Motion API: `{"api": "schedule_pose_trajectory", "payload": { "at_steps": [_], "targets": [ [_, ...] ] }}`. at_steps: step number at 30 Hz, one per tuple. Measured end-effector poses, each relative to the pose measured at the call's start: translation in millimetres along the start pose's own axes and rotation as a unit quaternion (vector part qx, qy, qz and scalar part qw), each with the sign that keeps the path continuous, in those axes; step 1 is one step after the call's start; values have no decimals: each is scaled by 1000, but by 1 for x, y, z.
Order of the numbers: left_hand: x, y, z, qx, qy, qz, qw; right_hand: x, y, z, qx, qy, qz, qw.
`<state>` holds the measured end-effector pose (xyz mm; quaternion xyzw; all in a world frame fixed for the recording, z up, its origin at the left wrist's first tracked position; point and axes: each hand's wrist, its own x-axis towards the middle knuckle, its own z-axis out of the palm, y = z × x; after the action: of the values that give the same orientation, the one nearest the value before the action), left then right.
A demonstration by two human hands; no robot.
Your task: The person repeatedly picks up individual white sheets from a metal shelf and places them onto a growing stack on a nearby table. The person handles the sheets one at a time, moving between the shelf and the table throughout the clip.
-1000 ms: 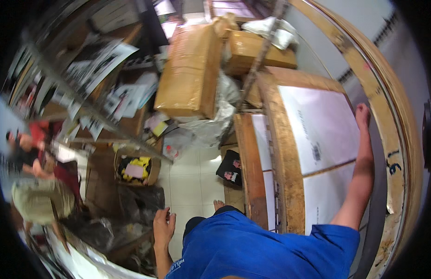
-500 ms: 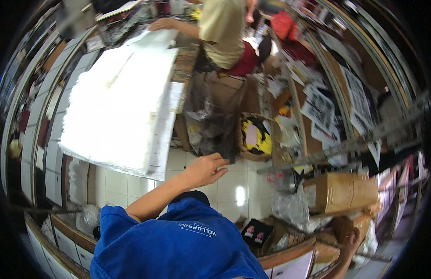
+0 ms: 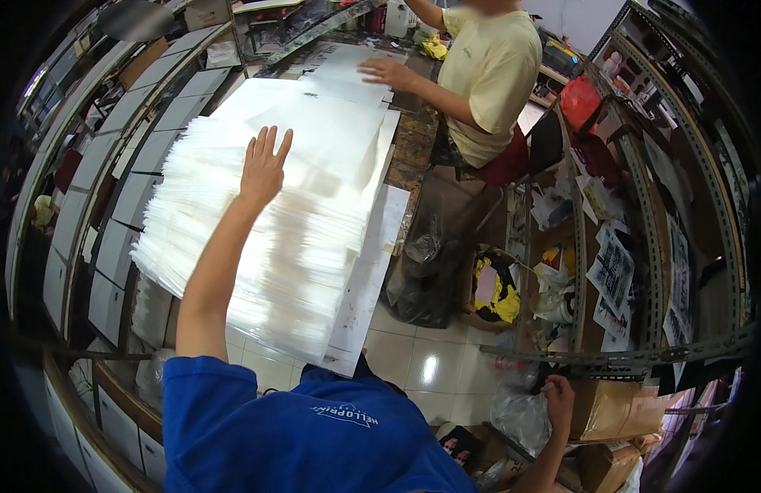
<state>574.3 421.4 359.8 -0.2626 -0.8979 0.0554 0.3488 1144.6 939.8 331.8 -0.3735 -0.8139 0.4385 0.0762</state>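
Fingers spread, my left hand (image 3: 263, 164) reaches over a tall stack of thin white sheets (image 3: 257, 238) on the table. Whether its palm touches the top sheet I cannot tell. The stack's near edges are fanned and uneven. Out to my right, my right hand (image 3: 558, 403) is raised beside a clear plastic bag (image 3: 518, 417) and a cardboard box (image 3: 614, 409). Its fingers are loosely bent, and nothing shows in them. Across the table, a co-worker in a pale yellow shirt (image 3: 494, 82) holds a hand (image 3: 388, 72) at the far end of the sheets.
Shelving with drawers (image 3: 121, 177) lines the left side. At the right stands a metal rack (image 3: 581, 246) with printed sheets (image 3: 612, 271). A dark plastic bag (image 3: 425, 279) and a carton of yellow and black cloth (image 3: 497, 287) sit beside the table on the tiled floor (image 3: 388, 349).
My left hand has gone from above the floor to over the stack, its fingers spreading. My right hand has come up and inward. The view has shifted, showing more of the co-worker.
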Motion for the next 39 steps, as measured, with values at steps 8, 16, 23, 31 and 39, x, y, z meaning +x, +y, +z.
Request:
{"api": "schedule_pose_trajectory", "payload": {
  "at_steps": [8, 16, 23, 31, 39],
  "targets": [
    [18, -49, 96, -67, -263, 104, 957, -40, 17, 18, 43, 2, 68, 997],
    [38, -50, 108, -108, -366, 156, 911, -31, 7, 64, 76, -36, 48, 995],
    [66, 37, 43, -261, -195, 148, 934, 9, -49, 131, 248, -12, 93, 964],
    [-4, 252, -96, -345, -122, 309, 878, 64, -176, 220, 544, -213, -26, 811],
    [-90, 402, -187, -534, -240, 444, 678, 17, -23, 151, 264, 185, -106, 941]
  ]
}}
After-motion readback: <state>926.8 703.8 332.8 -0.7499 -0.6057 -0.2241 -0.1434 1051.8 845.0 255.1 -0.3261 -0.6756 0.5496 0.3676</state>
